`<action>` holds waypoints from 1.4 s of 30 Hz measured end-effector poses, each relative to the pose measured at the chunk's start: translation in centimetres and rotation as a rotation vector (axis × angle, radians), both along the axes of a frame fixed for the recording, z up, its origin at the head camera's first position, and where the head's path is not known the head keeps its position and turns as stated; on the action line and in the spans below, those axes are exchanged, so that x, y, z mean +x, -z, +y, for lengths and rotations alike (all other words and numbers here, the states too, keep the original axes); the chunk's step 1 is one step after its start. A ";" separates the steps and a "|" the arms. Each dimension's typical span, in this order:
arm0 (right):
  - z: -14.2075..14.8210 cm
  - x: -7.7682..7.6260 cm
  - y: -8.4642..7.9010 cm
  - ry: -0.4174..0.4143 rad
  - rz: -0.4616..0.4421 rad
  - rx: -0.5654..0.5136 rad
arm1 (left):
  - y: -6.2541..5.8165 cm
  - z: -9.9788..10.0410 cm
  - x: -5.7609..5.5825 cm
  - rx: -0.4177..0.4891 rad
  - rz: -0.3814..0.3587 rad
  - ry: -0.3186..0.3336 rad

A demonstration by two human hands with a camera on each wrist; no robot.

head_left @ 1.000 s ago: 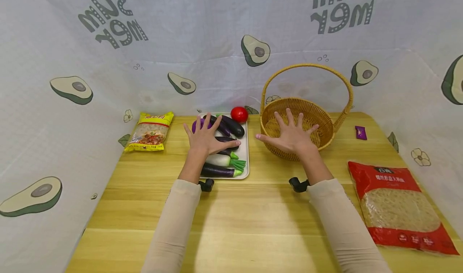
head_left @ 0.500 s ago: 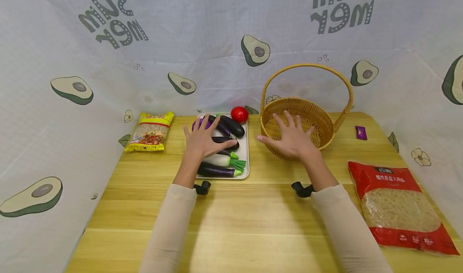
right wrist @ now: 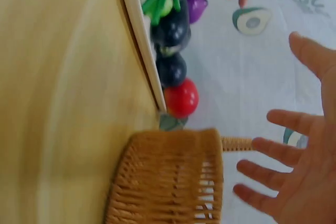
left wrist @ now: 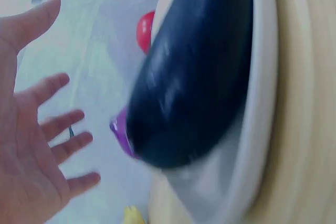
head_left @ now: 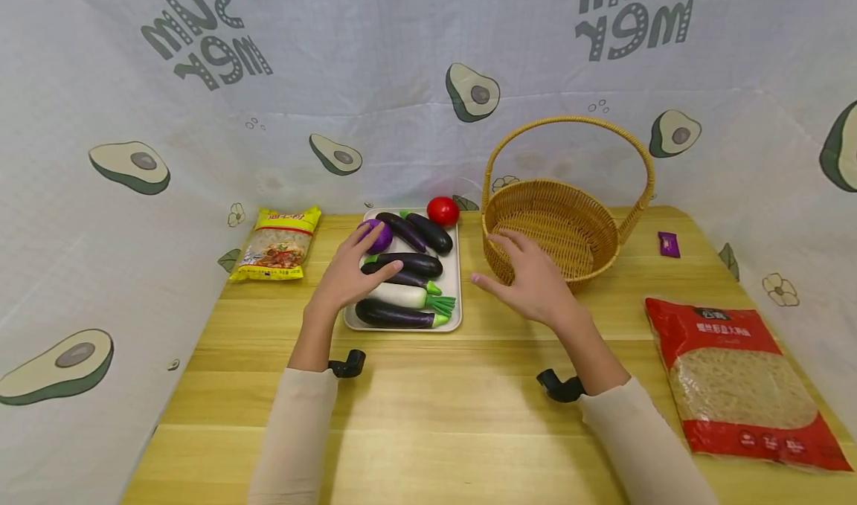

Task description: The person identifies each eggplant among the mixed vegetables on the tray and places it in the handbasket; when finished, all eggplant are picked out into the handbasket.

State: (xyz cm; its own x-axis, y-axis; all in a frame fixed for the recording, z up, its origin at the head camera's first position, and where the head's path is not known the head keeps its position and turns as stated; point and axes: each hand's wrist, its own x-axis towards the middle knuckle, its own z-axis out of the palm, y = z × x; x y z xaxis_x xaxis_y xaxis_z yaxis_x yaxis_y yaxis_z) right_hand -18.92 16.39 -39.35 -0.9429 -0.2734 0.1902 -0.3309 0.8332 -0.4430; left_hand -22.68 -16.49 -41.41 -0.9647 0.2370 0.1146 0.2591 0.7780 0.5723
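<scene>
My left hand (head_left: 350, 271) hovers over the left side of a white tray (head_left: 457, 282), fingers spread and holding nothing. On that tray lie several eggplants (head_left: 395, 314), a white radish (head_left: 400, 294) with green leaves, a purple round vegetable (head_left: 382, 239) and a red tomato (head_left: 443, 212) at the far corner. A dark eggplant (left wrist: 194, 72) fills the middle of the left wrist view, apart from the hand. My right hand (head_left: 532, 282) hangs in front of a wicker basket (head_left: 556, 215) with a tall handle, fingers relaxed, nothing in them. In the right wrist view the basket (right wrist: 168, 177) stands clear of its fingers.
A yellow food bag (head_left: 277, 245) lies at the back left of the wooden table (head_left: 428, 416). At the right are a red noodle bag (head_left: 743, 386) and a small purple packet (head_left: 668, 245). An avocado-print curtain (head_left: 395, 59) rises behind.
Both hands have drawn back toward the body, and their spread fingers have relaxed. The left hand has also shifted left, uncovering more of the tray. The objects have stayed in place.
</scene>
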 end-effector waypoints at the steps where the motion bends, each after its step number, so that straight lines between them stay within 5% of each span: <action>1: -0.2 0.3 0.2 -0.012 0.013 -0.022 | 0.2 -0.5 0.1 0.016 0.000 0.005; 9: -2.7 2.3 2.2 -0.096 0.035 -0.220 | 1.8 -3.6 0.4 0.068 -0.020 -0.017; 15: -4.1 3.1 3.5 -0.145 -0.072 -0.349 | 2.8 -4.6 0.5 0.169 -0.113 -0.063; 21: -5.4 3.5 4.3 -0.183 -0.119 -0.408 | 3.2 -4.9 0.2 0.134 -0.167 -0.114; 26: -6.4 3.4 4.9 -0.199 -0.139 -0.391 | 3.8 -5.0 -0.2 0.106 -0.150 -0.116; 34: -7.5 3.3 5.5 -0.210 -0.021 -0.256 | 4.5 -5.1 -0.5 0.055 -0.164 -0.088; 42: -8.9 3.5 5.2 -0.243 -0.072 -0.170 | 4.8 -5.1 -0.7 0.050 -0.173 -0.062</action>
State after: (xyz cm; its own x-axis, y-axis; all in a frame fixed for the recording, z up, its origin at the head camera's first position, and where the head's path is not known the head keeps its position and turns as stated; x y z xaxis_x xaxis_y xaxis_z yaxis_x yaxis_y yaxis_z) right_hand -15.39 7.52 -44.54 -0.8663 -0.4628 0.1878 -0.4745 0.6452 -0.5988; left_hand -23.42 -21.63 -46.25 -0.9836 0.1748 -0.0444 0.1059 0.7589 0.6425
